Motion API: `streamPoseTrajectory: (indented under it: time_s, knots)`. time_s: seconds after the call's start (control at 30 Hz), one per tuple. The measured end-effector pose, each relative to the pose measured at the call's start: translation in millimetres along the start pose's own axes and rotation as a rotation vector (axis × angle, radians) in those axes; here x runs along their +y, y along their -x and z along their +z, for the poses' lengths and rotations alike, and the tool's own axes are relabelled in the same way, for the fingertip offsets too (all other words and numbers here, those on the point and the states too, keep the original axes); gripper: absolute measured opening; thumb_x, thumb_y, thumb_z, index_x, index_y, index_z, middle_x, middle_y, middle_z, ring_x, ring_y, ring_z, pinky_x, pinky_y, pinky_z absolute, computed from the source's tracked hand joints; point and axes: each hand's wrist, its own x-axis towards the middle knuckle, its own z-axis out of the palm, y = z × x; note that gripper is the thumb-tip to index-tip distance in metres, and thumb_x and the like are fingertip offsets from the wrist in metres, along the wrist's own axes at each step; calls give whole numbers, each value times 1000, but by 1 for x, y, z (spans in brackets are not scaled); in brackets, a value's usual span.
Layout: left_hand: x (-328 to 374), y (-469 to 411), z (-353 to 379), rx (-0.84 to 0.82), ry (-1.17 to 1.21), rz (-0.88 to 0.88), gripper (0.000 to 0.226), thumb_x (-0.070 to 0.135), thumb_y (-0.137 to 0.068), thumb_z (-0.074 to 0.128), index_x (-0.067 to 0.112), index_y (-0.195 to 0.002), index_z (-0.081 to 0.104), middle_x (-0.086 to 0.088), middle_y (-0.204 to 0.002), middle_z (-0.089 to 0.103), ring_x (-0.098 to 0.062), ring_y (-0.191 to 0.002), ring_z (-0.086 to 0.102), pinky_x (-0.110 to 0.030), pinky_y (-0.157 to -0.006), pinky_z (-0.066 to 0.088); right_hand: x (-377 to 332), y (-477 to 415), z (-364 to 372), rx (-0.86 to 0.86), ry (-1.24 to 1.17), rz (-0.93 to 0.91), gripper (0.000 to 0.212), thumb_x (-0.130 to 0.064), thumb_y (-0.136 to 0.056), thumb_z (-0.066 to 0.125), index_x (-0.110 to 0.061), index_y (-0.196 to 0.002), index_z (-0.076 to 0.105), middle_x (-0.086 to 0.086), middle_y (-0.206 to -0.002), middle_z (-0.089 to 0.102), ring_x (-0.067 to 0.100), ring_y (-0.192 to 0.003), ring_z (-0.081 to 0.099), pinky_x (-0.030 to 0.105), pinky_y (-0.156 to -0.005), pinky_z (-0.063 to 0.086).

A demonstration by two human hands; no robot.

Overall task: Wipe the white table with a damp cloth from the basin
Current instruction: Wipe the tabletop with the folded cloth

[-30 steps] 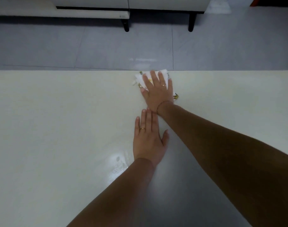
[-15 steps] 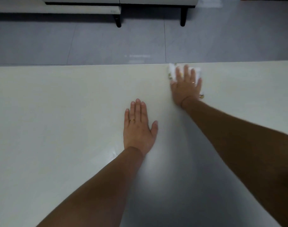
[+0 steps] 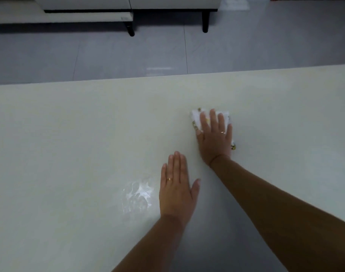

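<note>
The white table (image 3: pixel 69 144) fills the lower two thirds of the head view. My right hand (image 3: pixel 214 140) lies flat on a white cloth (image 3: pixel 195 116) with small yellow and green marks, pressing it onto the tabletop right of centre, some way back from the far edge. Only the cloth's rim shows around my fingers. My left hand (image 3: pixel 177 187) rests palm down on the bare table, fingers together, just nearer to me and to the left of the right hand. The basin is out of view.
A wet shiny patch (image 3: pixel 137 195) glistens on the table left of my left hand. Beyond the far table edge lies grey tiled floor (image 3: pixel 128 55). A white cabinet on black legs (image 3: pixel 167 4) stands at the top.
My right hand has drawn the cloth back from the far edge toward me, after sliding it rightward along that edge. My left hand stays flat on the table.
</note>
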Motion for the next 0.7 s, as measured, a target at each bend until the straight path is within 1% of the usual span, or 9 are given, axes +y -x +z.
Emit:
streamPoseTrajectory:
  time_s: [0.13,0.2,0.27,0.4,0.43,0.5,0.6,0.63,0.7]
  knots:
    - [-1,10,7,-10,-63,-14,69,48,-97,23,6,-151,13,-10,-160,9,-24,-148,3,-41,-119,5,26,32,0,-34,45,-359,54,-37,-98,34,-27,-149,20,2,-159,14,26,-146,11,48,-116,8]
    - [-1,9,7,-11,-70,-12,70,47,-96,22,6,-151,13,-11,-160,8,-24,-148,2,-41,-119,4,55,29,-6,-46,58,-326,54,-37,-99,33,-30,-149,15,-1,-160,9,22,-147,7,45,-116,6]
    - [0,9,7,-15,-69,-14,70,47,-96,23,5,-151,14,-11,-160,10,-24,-148,3,-41,-119,5,75,30,-11,-43,45,-157,55,-37,-99,32,-31,-150,10,-1,-160,5,21,-147,3,44,-116,3]
    - [1,8,10,-2,-93,-16,70,46,-95,25,4,-151,17,-12,-159,12,-25,-148,5,-41,-119,5,48,56,-1,-13,-62,129,58,-37,-98,31,-30,-150,7,-1,-160,0,24,-147,-2,46,-116,-1]
    - [0,9,10,-5,-100,-16,70,46,-95,25,4,-151,17,-13,-159,12,-25,-148,5,-41,-119,5,35,70,4,-10,-51,112,59,-38,-97,30,-30,-150,6,0,-160,1,25,-147,-3,46,-116,-2]
    - [-1,9,11,-8,-117,-10,70,47,-95,24,5,-151,15,-12,-159,11,-24,-148,3,-40,-119,3,16,100,12,-35,9,-57,61,-38,-94,28,-30,-150,5,1,-160,2,27,-147,-4,47,-116,-1]
    - [-2,9,11,0,-124,-4,70,46,-94,22,5,-151,13,-12,-160,10,-23,-148,2,-39,-120,1,37,120,10,-71,38,-320,60,-38,-95,35,-30,-150,13,1,-159,11,26,-147,6,47,-116,7]
    - [-2,9,11,4,-120,-6,71,46,-94,20,6,-151,11,-12,-160,8,-23,-148,0,-38,-120,-1,52,120,8,-68,43,-331,59,-39,-96,36,-31,-149,14,0,-159,11,25,-147,7,46,-116,7]
    - [-1,10,11,-1,-103,-13,71,46,-93,17,6,-151,6,-11,-160,4,-22,-148,-5,-37,-120,-5,78,117,3,-86,41,-205,59,-37,-98,36,-33,-149,9,-1,-160,5,22,-147,2,45,-117,3]
